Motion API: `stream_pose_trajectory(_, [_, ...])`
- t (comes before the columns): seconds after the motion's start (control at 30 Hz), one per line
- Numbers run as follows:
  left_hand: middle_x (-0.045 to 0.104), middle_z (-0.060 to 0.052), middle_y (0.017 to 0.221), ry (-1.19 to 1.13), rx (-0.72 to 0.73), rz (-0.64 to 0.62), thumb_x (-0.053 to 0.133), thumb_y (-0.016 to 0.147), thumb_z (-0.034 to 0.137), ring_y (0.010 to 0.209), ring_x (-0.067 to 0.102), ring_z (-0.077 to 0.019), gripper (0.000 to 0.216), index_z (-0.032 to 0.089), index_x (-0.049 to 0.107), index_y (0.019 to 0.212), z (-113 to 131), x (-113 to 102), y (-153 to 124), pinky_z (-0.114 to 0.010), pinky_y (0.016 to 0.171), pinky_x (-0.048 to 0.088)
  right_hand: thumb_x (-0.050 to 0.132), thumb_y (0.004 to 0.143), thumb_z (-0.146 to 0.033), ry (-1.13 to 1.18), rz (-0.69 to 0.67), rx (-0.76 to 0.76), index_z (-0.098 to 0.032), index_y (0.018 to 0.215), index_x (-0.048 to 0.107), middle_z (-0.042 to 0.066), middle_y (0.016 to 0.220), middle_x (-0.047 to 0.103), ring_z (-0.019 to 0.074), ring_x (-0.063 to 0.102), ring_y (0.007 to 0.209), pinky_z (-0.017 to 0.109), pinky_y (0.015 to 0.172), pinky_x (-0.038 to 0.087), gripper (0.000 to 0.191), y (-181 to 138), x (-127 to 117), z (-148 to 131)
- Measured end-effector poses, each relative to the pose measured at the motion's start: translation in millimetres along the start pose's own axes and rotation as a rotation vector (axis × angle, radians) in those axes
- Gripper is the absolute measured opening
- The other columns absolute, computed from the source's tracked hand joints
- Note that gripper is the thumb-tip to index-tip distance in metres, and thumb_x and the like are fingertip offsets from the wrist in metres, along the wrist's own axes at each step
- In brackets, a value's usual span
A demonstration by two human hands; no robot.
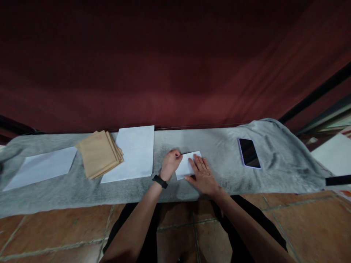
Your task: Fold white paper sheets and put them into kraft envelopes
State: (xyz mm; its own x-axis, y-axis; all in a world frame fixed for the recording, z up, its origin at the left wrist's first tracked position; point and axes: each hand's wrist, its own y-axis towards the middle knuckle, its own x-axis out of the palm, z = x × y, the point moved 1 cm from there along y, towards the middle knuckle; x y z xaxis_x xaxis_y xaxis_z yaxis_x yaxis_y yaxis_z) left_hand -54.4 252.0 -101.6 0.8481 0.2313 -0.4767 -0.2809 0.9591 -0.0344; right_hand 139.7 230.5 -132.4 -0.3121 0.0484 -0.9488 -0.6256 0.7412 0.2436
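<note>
Paper (183, 168) on the draped tabletop (222, 182), apparently folded; more sheets lie flat.
At the dial's centre, the left hand (170, 163) pinches the paper's edge near 11 o'clock; the right hand (203, 178) lies spread flat over its 3 o'clock side. The folding looks partly done; whether the last crease is made, I cannot tell. Left over at 9 o'clock: 1 large sheet (138, 153), a brown stack (99, 155) overlapping it, then a far sheet (44, 168). Phone (249, 153) at 3.
</note>
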Motion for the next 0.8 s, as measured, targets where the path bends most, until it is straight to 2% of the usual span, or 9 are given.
stream_pose_trajectory(0.07, [0.061, 0.000, 0.068, -0.063, -0.033, -0.037, 0.062, 0.082, 0.025, 0.069, 0.062, -0.0180, 0.011, 0.020, 0.062, 0.072, -2.0, -1.6, -0.3, -0.030, 0.068, 0.050, 0.061, 0.093, -0.055, 0.034, -0.017, -0.009, -0.009, 0.158, 0.036, 0.023, 0.167, 0.028, 0.0364, 0.032, 0.153, 0.056, 0.125, 0.026, 0.084, -0.5, -4.7, -4.2])
stream_pose_trajectory(0.17, [0.064, -0.001, 0.069, -0.282, -0.119, -0.091, 0.061, 0.086, 0.038, 0.064, 0.063, -0.0169, 0.019, 0.019, 0.063, 0.080, -0.2, -5.8, -3.4, -0.028, 0.060, 0.049, 0.057, 0.093, -0.031, 0.118, -0.008, 0.032, -0.011, 0.159, 0.035, 0.018, 0.164, 0.038, 0.0312, 0.041, 0.149, 0.051, 0.125, 0.029, 0.072, 2.6, -15.6, -5.5])
stream_pose_trajectory(0.23, [0.069, -0.005, 0.079, -0.572, -0.214, -0.173, 0.060, 0.088, 0.050, 0.072, 0.068, -0.0188, 0.031, 0.019, 0.065, 0.085, 3.9, -8.5, -5.5, -0.030, 0.065, 0.054, 0.047, 0.094, -0.018, 0.237, 0.031, 0.088, -0.015, 0.158, 0.040, 0.014, 0.158, 0.048, 0.0272, 0.049, 0.143, 0.046, 0.122, 0.035, 0.065, 7.4, -24.1, -1.9])
stream_pose_trajectory(0.3, [0.073, -0.010, 0.096, -0.839, -0.296, -0.249, 0.056, 0.090, 0.061, 0.089, 0.072, -0.0220, 0.044, 0.018, 0.066, 0.095, 8.4, -9.0, -8.1, -0.035, 0.078, 0.058, 0.039, 0.099, -0.021, 0.440, 0.093, 0.184, -0.019, 0.152, 0.049, 0.011, 0.148, 0.060, 0.0253, 0.058, 0.134, 0.042, 0.115, 0.045, 0.055, 13.5, -31.5, 2.8])
stream_pose_trajectory(0.33, [0.073, -0.011, 0.104, -0.896, -0.313, -0.256, 0.055, 0.091, 0.062, 0.097, 0.072, -0.0230, 0.047, 0.018, 0.066, 0.102, 10.0, -8.0, -10.0, -0.037, 0.084, 0.059, 0.036, 0.102, -0.027, 0.564, 0.127, 0.253, -0.019, 0.148, 0.054, 0.011, 0.140, 0.066, 0.0253, 0.063, 0.128, 0.041, 0.109, 0.050, 0.050, 16.6, -34.0, 4.4])
stream_pose_trajectory(0.43, [0.071, -0.011, 0.116, -0.869, -0.315, -0.180, 0.067, 0.090, 0.049, 0.106, 0.070, -0.0219, 0.048, 0.020, 0.059, 0.127, 10.4, 2.0, -18.9, -0.038, 0.092, 0.058, 0.034, 0.105, -0.051, 0.935, 0.217, 0.465, -0.019, 0.128, 0.069, 0.011, 0.112, 0.078, 0.0270, 0.071, 0.110, 0.041, 0.096, 0.058, 0.053, 23.9, -36.3, 2.3])
stream_pose_trajectory(0.57, [0.073, -0.006, 0.106, -0.846, -0.295, -0.184, 0.074, 0.082, 0.023, 0.093, 0.071, -0.0185, 0.079, 0.021, 0.040, 0.153, 4.8, 18.5, -30.2, -0.035, 0.088, 0.058, 0.047, 0.095, -0.068, 1.276, 0.193, 0.587, -0.016, 0.108, 0.074, 0.010, 0.092, 0.079, 0.0275, 0.073, 0.095, 0.039, 0.083, 0.061, 0.059, 25.7, -30.5, -7.4])
stream_pose_trajectory(0.7, [0.073, 0.000, 0.094, -0.749, -0.234, -0.143, 0.070, 0.077, 0.015, 0.078, 0.068, -0.0140, 0.092, 0.022, 0.031, 0.160, -5.3, 11.5, -24.2, -0.029, 0.079, 0.056, 0.065, 0.083, -0.065, 1.274, 0.203, 0.702, -0.017, 0.097, 0.072, 0.009, 0.088, 0.077, 0.0258, 0.072, 0.082, 0.036, 0.072, 0.060, 0.050, 19.2, -20.0, 8.7])
stream_pose_trajectory(0.8, [0.068, 0.004, 0.083, -0.542, -0.142, -0.172, 0.068, 0.075, 0.011, 0.069, 0.063, -0.0121, 0.092, 0.022, 0.033, 0.160, -13.2, -1.1, -14.4, -0.025, 0.072, 0.052, 0.063, 0.082, -0.057, 1.175, 0.209, 0.740, -0.019, 0.112, 0.068, 0.007, 0.090, 0.076, 0.0260, 0.071, 0.079, 0.034, 0.061, 0.058, 0.049, 14.0, -9.4, 32.4])
